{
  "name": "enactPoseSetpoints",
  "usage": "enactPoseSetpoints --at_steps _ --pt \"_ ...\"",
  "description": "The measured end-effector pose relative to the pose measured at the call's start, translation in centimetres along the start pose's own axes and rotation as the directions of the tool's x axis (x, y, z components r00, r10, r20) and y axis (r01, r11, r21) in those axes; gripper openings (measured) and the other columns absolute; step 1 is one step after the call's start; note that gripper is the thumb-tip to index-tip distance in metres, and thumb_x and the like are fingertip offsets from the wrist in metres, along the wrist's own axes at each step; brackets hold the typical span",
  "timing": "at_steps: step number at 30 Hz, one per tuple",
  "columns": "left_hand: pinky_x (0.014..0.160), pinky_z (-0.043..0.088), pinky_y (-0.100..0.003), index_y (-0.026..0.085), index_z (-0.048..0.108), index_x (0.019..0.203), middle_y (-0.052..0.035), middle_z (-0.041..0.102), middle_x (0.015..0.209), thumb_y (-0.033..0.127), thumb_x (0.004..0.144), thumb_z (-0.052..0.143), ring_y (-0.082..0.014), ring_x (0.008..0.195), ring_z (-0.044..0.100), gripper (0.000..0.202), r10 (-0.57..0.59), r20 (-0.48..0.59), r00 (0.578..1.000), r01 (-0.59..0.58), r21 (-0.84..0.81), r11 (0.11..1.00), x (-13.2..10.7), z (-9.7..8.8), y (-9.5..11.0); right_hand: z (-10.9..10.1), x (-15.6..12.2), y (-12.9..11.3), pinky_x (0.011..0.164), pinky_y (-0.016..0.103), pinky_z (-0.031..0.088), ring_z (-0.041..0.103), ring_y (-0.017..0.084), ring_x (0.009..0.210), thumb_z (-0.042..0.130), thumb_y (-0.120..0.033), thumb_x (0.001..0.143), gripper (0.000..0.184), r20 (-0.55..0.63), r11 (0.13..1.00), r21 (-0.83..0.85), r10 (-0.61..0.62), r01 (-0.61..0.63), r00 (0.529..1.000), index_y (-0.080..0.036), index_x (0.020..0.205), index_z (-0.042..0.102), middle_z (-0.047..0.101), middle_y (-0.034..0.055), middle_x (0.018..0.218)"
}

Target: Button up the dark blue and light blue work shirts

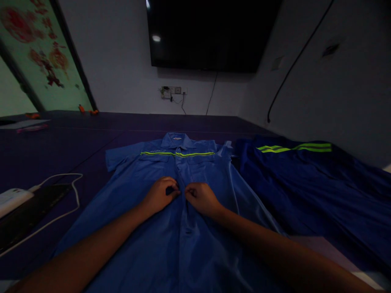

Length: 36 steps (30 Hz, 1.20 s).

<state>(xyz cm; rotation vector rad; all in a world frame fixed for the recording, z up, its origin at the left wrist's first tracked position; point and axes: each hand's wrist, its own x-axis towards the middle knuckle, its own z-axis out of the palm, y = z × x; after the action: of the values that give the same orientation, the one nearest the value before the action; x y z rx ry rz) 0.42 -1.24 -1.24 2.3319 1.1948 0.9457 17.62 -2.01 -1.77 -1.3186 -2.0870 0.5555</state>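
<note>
A blue short-sleeved work shirt (pixel 146 211) with a yellow-green reflective stripe across the chest lies flat, front up, on a dark purple surface (pixel 76 142). My left hand (pixel 160 194) and my right hand (pixel 201 197) rest side by side on the shirt's front placket, about mid-chest. Both hands have their fingers curled and pinched on the fabric at the button line. What lies between the fingertips is too small to make out.
A darker blue garment (pixel 305 183) with reflective stripes lies to the right. At the left sit a white charger with a cable (pixel 61 191) and a dark flat device (pixel 30 207). A black screen (pixel 210 32) hangs on the far wall above a socket.
</note>
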Motion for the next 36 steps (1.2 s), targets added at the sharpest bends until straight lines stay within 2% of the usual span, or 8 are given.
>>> enactPoseSetpoints --at_steps 4,8,18,24,28,36 --pt "0.083 0.042 -0.028 0.018 0.065 0.079 -0.0025 0.062 0.090 0.020 0.070 0.061 -0.0157 0.088 0.056 0.010 -0.002 0.016 1.000 0.001 0.041 0.999 0.0 0.0 0.0 0.1 0.1 0.4 0.046 0.018 0.030 0.048 0.008 0.048 0.049 -0.018 0.070 0.013 -0.005 0.995 0.095 -0.016 0.017 1.000 -0.017 0.069 0.062 0.058 -0.0022 0.056" --pt "0.083 0.041 -0.029 0.018 0.065 0.077 -0.0028 0.062 0.091 0.019 0.069 0.061 -0.0165 0.090 0.055 0.009 -0.003 0.024 1.000 0.001 0.062 0.998 -0.1 0.2 0.2 0.3 0.1 0.6 0.046 0.018 0.030 0.048 0.008 0.048 0.048 -0.017 0.070 0.013 -0.029 0.984 0.176 -0.018 0.023 0.999 -0.016 0.068 0.061 0.056 -0.0024 0.055" --pt "0.079 0.043 -0.027 0.017 0.061 0.070 -0.0018 0.062 0.083 0.010 0.066 0.059 -0.0146 0.083 0.057 0.009 -0.053 -0.018 0.998 0.052 -0.047 0.998 -0.1 0.1 0.7 0.1 0.0 0.3 0.045 0.018 0.031 0.047 0.008 0.047 0.048 -0.017 0.070 0.015 -0.020 0.964 0.263 -0.020 0.024 1.000 -0.016 0.067 0.062 0.054 -0.0026 0.053" --pt "0.072 0.044 -0.025 0.017 0.062 0.072 -0.0012 0.063 0.078 0.015 0.068 0.055 -0.0135 0.075 0.057 0.007 -0.123 -0.037 0.992 0.118 -0.114 0.986 -0.3 0.1 0.7 0.1 -0.1 0.2 0.046 0.017 0.033 0.049 0.008 0.049 0.047 -0.015 0.070 0.014 -0.035 0.943 0.332 0.004 0.008 0.999 -0.015 0.068 0.061 0.055 -0.0023 0.055" --pt "0.069 0.044 -0.024 0.016 0.062 0.070 -0.0015 0.064 0.075 0.017 0.069 0.054 -0.0136 0.073 0.058 0.007 -0.163 -0.047 0.985 0.154 -0.161 0.975 -0.3 0.1 0.7 0.1 -0.1 0.3 0.045 0.017 0.033 0.048 0.008 0.048 0.047 -0.015 0.070 0.014 -0.033 0.940 0.340 0.005 0.007 0.999 -0.015 0.068 0.060 0.054 -0.0024 0.054" --pt "0.066 0.045 -0.023 0.016 0.061 0.069 -0.0013 0.063 0.071 0.018 0.069 0.054 -0.0125 0.069 0.057 0.008 -0.171 -0.053 0.984 0.158 -0.192 0.968 -0.3 0.0 0.9 -0.1 -0.2 0.1 0.045 0.018 0.032 0.047 0.008 0.047 0.047 -0.019 0.073 0.017 -0.041 0.954 0.301 -0.009 0.021 0.999 -0.015 0.069 0.063 0.053 -0.0026 0.053"
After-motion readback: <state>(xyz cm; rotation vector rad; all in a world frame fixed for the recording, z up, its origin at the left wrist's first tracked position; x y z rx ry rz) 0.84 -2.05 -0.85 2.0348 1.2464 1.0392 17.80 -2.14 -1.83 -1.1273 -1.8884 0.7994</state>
